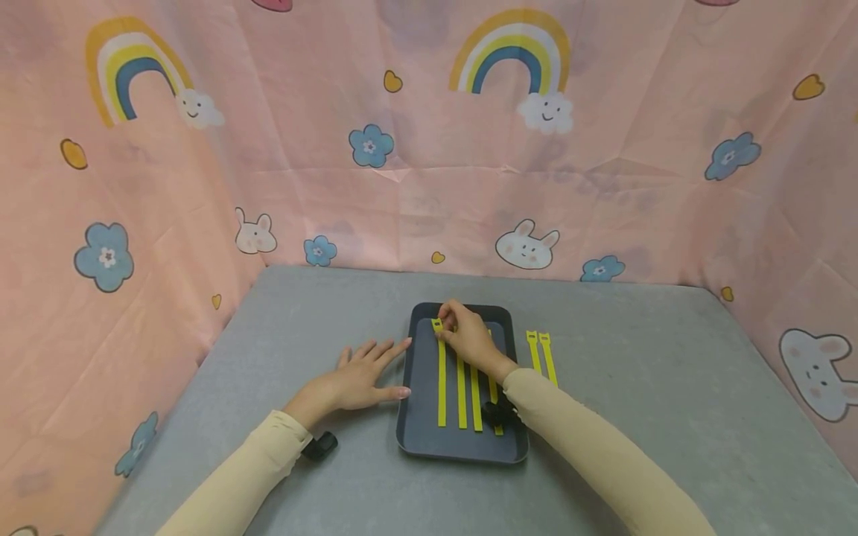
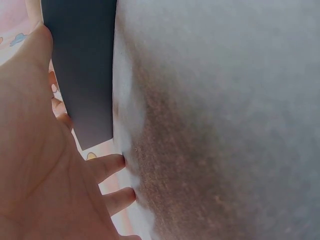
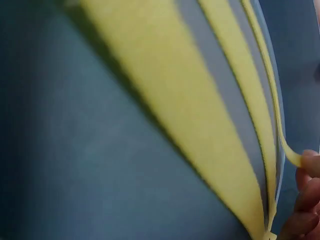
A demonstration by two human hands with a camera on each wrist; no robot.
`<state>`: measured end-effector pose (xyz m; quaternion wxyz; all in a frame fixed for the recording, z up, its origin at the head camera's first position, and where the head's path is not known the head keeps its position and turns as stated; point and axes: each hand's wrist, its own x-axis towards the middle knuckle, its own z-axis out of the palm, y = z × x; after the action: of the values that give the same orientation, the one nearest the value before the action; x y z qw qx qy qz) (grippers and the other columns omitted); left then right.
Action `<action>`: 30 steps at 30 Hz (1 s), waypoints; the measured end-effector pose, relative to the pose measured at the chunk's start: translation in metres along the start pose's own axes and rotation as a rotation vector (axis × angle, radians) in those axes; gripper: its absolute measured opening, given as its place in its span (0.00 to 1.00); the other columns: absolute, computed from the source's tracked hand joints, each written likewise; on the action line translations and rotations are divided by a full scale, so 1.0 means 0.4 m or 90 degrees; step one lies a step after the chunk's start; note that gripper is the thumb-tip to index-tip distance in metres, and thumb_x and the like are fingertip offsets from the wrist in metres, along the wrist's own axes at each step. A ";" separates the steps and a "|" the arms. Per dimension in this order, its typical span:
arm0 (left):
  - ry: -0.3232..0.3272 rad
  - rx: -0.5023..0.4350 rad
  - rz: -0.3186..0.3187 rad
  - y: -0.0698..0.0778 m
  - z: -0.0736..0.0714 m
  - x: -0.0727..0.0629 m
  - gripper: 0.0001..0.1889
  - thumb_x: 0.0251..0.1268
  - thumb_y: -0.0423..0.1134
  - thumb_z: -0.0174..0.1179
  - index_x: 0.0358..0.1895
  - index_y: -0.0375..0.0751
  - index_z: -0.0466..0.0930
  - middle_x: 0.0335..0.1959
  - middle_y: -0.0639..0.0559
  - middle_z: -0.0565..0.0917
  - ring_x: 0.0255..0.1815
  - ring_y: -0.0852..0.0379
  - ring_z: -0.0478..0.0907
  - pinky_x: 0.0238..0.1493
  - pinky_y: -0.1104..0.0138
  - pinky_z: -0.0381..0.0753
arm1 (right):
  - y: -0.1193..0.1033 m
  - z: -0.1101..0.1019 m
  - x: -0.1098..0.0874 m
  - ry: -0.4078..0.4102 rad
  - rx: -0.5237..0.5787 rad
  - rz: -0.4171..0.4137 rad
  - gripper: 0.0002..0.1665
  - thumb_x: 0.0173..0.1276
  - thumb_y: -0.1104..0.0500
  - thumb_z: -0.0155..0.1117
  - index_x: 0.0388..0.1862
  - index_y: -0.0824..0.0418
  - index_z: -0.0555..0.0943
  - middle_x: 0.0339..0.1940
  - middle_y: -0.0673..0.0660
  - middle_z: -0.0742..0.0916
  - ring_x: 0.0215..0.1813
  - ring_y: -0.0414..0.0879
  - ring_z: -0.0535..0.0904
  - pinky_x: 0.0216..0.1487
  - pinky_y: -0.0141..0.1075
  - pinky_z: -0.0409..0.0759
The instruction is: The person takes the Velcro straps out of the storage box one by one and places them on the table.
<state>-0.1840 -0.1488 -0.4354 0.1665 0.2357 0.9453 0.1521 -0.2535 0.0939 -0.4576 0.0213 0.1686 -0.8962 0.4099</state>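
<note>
My right hand (image 1: pixel 471 341) is over the upper part of a dark grey tray (image 1: pixel 421 424). Its thumb and fingertips pinch the slotted head end of the leftmost yellow cable tie (image 1: pixel 442 387); in the right wrist view this cable tie (image 3: pixel 283 135) bends up into the fingers. Several flat yellow cable ties (image 1: pixel 462 398) lie lengthwise side by side in the tray, partly hidden by the right hand and wrist. Fingers spread, my left hand (image 1: pixel 355 383) touches the tray's left side with its thumb and forefinger. The left wrist view shows the tray's outer wall (image 2: pixel 85 75) beside the thumb.
Two more yellow cable ties (image 1: pixel 547 357) lie on the grey table (image 1: pixel 670 387) to the right of the tray, their lower ends hidden by my right sleeve (image 1: pixel 590 439). A pink patterned cloth (image 1: pixel 429 208) stands behind and at both sides.
</note>
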 end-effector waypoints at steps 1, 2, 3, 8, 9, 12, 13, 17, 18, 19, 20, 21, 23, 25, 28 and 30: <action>0.000 0.001 0.000 0.000 0.000 0.000 0.46 0.64 0.74 0.49 0.80 0.70 0.36 0.83 0.48 0.49 0.83 0.37 0.43 0.73 0.30 0.39 | 0.001 -0.001 0.001 0.003 0.002 -0.006 0.13 0.68 0.63 0.67 0.46 0.57 0.73 0.33 0.54 0.82 0.31 0.45 0.75 0.36 0.36 0.73; 0.001 0.001 0.000 0.000 0.000 0.000 0.46 0.64 0.74 0.49 0.80 0.70 0.36 0.83 0.48 0.49 0.83 0.37 0.44 0.73 0.30 0.40 | 0.001 -0.002 0.001 0.005 0.004 -0.012 0.13 0.68 0.63 0.67 0.47 0.57 0.73 0.33 0.55 0.82 0.32 0.45 0.75 0.36 0.36 0.73; 0.002 0.003 0.001 0.000 0.001 0.000 0.46 0.64 0.74 0.48 0.80 0.70 0.36 0.83 0.48 0.49 0.83 0.37 0.44 0.73 0.30 0.40 | 0.001 -0.004 0.002 0.007 0.008 -0.018 0.14 0.68 0.63 0.67 0.47 0.57 0.73 0.34 0.55 0.82 0.32 0.45 0.75 0.36 0.36 0.73; 0.005 0.009 0.000 0.000 0.002 0.001 0.46 0.64 0.74 0.48 0.80 0.70 0.36 0.83 0.49 0.49 0.83 0.37 0.44 0.73 0.30 0.40 | -0.005 -0.019 0.001 0.006 0.015 -0.039 0.17 0.69 0.60 0.67 0.53 0.56 0.75 0.34 0.54 0.84 0.32 0.44 0.75 0.36 0.35 0.73; 0.005 0.009 0.000 0.000 0.002 0.001 0.46 0.64 0.74 0.48 0.80 0.70 0.36 0.83 0.49 0.49 0.83 0.37 0.44 0.73 0.30 0.40 | -0.008 -0.023 0.000 0.004 0.020 -0.041 0.17 0.69 0.59 0.67 0.54 0.56 0.75 0.34 0.54 0.84 0.31 0.44 0.74 0.35 0.35 0.73; 0.005 0.007 0.000 0.001 0.002 -0.001 0.46 0.64 0.74 0.48 0.80 0.70 0.36 0.83 0.48 0.49 0.83 0.37 0.44 0.73 0.30 0.40 | -0.014 -0.035 -0.003 0.003 0.027 -0.048 0.18 0.69 0.59 0.67 0.56 0.56 0.76 0.35 0.53 0.85 0.28 0.44 0.72 0.32 0.35 0.72; 0.005 0.007 0.000 0.001 0.002 -0.001 0.46 0.64 0.74 0.48 0.80 0.70 0.36 0.83 0.48 0.49 0.83 0.37 0.44 0.73 0.30 0.40 | -0.015 -0.039 -0.004 0.002 0.033 -0.050 0.18 0.69 0.58 0.66 0.56 0.55 0.76 0.35 0.53 0.85 0.27 0.45 0.72 0.31 0.34 0.72; 0.004 0.004 -0.001 0.001 0.002 -0.002 0.46 0.64 0.74 0.48 0.80 0.70 0.36 0.83 0.48 0.49 0.83 0.36 0.44 0.73 0.30 0.39 | -0.022 -0.052 -0.008 0.002 0.059 -0.061 0.18 0.70 0.58 0.66 0.57 0.55 0.77 0.35 0.54 0.85 0.24 0.45 0.72 0.26 0.34 0.73; 0.003 0.004 -0.001 0.001 0.002 -0.001 0.46 0.64 0.74 0.48 0.80 0.70 0.36 0.83 0.48 0.49 0.83 0.37 0.43 0.73 0.30 0.39 | -0.024 -0.056 -0.009 0.001 0.065 -0.064 0.19 0.70 0.58 0.66 0.58 0.56 0.77 0.35 0.54 0.85 0.23 0.45 0.72 0.25 0.34 0.73; 0.003 0.005 -0.002 0.001 0.002 -0.001 0.46 0.64 0.74 0.48 0.80 0.70 0.36 0.83 0.48 0.49 0.83 0.37 0.44 0.73 0.30 0.40 | -0.026 -0.059 -0.011 0.000 0.073 -0.068 0.19 0.70 0.58 0.66 0.58 0.57 0.77 0.36 0.55 0.85 0.22 0.45 0.72 0.24 0.34 0.74; 0.003 0.006 -0.002 0.001 0.002 -0.001 0.46 0.63 0.74 0.48 0.80 0.70 0.36 0.83 0.48 0.49 0.83 0.37 0.44 0.73 0.30 0.40 | -0.028 -0.062 -0.011 -0.001 0.078 -0.069 0.19 0.70 0.58 0.66 0.58 0.57 0.76 0.36 0.55 0.85 0.22 0.45 0.72 0.24 0.34 0.74; 0.003 0.007 -0.002 0.001 0.001 -0.001 0.46 0.63 0.74 0.48 0.80 0.70 0.36 0.83 0.48 0.49 0.83 0.37 0.44 0.73 0.30 0.40 | -0.030 -0.066 -0.012 -0.001 0.086 -0.069 0.20 0.70 0.58 0.66 0.59 0.58 0.76 0.36 0.55 0.85 0.22 0.45 0.72 0.24 0.35 0.75; 0.003 0.008 -0.002 0.002 0.001 0.000 0.46 0.63 0.74 0.48 0.80 0.70 0.36 0.83 0.48 0.49 0.83 0.37 0.44 0.73 0.30 0.40 | -0.035 -0.073 -0.015 -0.002 0.093 -0.065 0.20 0.70 0.58 0.65 0.59 0.57 0.76 0.36 0.55 0.85 0.22 0.45 0.73 0.25 0.34 0.75; 0.004 0.008 -0.002 0.003 0.001 0.000 0.46 0.63 0.74 0.48 0.80 0.70 0.36 0.83 0.48 0.49 0.83 0.37 0.44 0.74 0.30 0.40 | -0.041 -0.081 -0.018 -0.002 0.101 -0.060 0.20 0.71 0.57 0.65 0.60 0.56 0.76 0.36 0.55 0.85 0.22 0.46 0.73 0.25 0.35 0.75; 0.004 0.008 -0.003 0.002 0.002 0.001 0.46 0.63 0.74 0.48 0.80 0.70 0.36 0.83 0.48 0.49 0.83 0.37 0.44 0.74 0.30 0.40 | -0.050 -0.094 -0.023 -0.006 0.114 -0.057 0.20 0.72 0.57 0.64 0.60 0.56 0.75 0.37 0.56 0.85 0.24 0.49 0.75 0.25 0.35 0.75; 0.004 0.007 -0.004 0.001 0.004 0.002 0.46 0.63 0.74 0.48 0.80 0.70 0.36 0.83 0.48 0.49 0.83 0.37 0.43 0.74 0.30 0.39 | -0.055 -0.104 -0.026 -0.009 0.128 -0.058 0.20 0.72 0.57 0.63 0.61 0.56 0.75 0.38 0.57 0.85 0.25 0.54 0.76 0.26 0.37 0.76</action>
<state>-0.1839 -0.1478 -0.4366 0.1631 0.2332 0.9473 0.1469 -0.2406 0.1143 -0.4158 0.0168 0.2133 -0.8422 0.4949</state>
